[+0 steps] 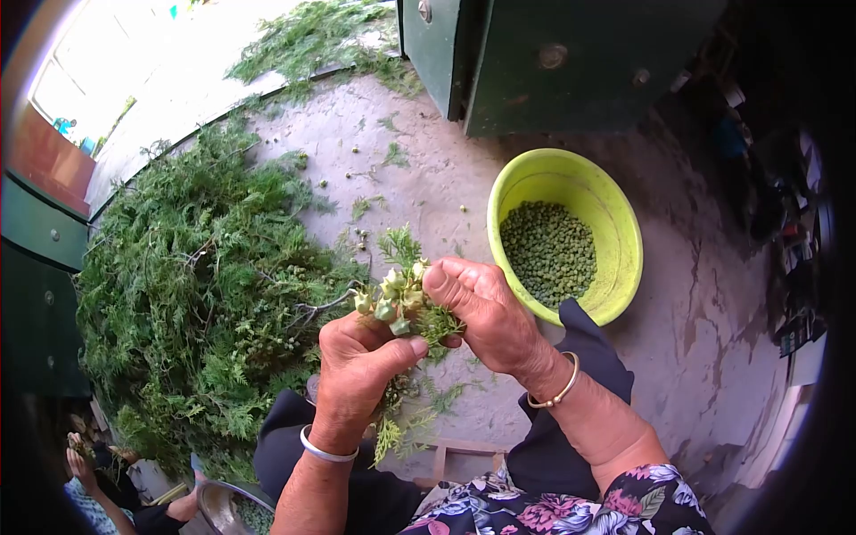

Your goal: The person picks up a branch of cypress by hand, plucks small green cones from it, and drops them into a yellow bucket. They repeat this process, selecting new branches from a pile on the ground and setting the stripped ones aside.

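Observation:
A green sprig with several pale green cones (392, 294) is held between my two hands at the middle of the view. My left hand (361, 361) is closed round the sprig from below, its thumb near the cones, and leafy ends hang beneath it. At the sprig's right side, my right hand (481, 308) pinches it with thumb and fingers by the upper cones. To the right stands a yellow-green basin (620, 223), partly filled with small green cones (548, 252). Left of my hands lies a large heap of cut green branches (214, 294).
Green doors (553, 89) stand open beyond the basin. More branches (312, 40) lie by the doorway, and loose cones dot the concrete floor (419, 160). At the lower left are another person's hands (82, 459) and a metal bowl (214, 508) holding green cones. Dark clutter lines the right side.

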`<state>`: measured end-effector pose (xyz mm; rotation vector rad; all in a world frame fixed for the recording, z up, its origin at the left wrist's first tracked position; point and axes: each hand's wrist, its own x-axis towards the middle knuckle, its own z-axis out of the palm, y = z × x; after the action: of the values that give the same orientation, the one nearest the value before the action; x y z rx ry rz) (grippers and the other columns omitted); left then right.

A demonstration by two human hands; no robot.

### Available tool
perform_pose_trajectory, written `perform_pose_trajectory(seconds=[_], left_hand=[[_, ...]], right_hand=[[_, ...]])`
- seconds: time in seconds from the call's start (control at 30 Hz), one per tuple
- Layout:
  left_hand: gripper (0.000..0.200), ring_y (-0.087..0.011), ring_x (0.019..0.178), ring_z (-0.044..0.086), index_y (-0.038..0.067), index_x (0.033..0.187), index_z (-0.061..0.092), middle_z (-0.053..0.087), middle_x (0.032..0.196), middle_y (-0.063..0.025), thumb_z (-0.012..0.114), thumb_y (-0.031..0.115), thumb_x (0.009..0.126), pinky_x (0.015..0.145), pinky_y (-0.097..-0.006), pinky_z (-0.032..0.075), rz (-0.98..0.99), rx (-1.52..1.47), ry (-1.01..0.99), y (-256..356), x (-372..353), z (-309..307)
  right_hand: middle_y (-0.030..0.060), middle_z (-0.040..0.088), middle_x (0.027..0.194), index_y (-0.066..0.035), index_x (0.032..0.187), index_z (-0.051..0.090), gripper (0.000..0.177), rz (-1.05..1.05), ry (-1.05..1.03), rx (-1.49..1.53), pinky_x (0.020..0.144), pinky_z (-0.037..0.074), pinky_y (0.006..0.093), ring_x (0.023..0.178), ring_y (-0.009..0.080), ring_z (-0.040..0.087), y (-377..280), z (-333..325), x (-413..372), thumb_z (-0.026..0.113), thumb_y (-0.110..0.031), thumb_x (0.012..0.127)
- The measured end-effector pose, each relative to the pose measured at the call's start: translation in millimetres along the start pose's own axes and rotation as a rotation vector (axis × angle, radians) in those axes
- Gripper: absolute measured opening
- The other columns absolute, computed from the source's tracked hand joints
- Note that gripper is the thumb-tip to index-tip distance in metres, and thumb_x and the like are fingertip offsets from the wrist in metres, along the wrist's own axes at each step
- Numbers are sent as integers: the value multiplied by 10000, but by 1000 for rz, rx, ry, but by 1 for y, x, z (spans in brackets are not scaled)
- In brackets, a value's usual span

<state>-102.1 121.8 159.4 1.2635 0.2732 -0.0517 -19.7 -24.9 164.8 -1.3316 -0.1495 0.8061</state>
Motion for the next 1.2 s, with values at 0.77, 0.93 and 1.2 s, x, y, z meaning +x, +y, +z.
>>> perform_pose_trajectory(seconds=[0.77,0.93,1.2], left_hand=[[93,-61,584,522,-12,856,665,604,699,1,660,74,821,526,-220,406,-35,-70,30,-7,-3,0],[124,-63,597,502,-8,876,666,596,715,9,653,78,787,556,-205,392,-91,-134,46,2,-6,1],[281,-73,683,521,-18,987,638,620,807,2,660,72,722,640,-216,406,-116,-286,-31,3,-8,-1]], right_hand=[[42,645,803,43,959,626,287,-392,35,-322,704,475,267,765,72,543,17,1,4,723,-190,821],[22,647,821,39,1005,626,248,-290,-99,-19,682,470,222,757,45,540,16,0,3,632,-188,904],[53,653,810,31,1050,579,225,12,-254,419,518,457,177,618,66,580,12,-12,1,620,-129,897]])
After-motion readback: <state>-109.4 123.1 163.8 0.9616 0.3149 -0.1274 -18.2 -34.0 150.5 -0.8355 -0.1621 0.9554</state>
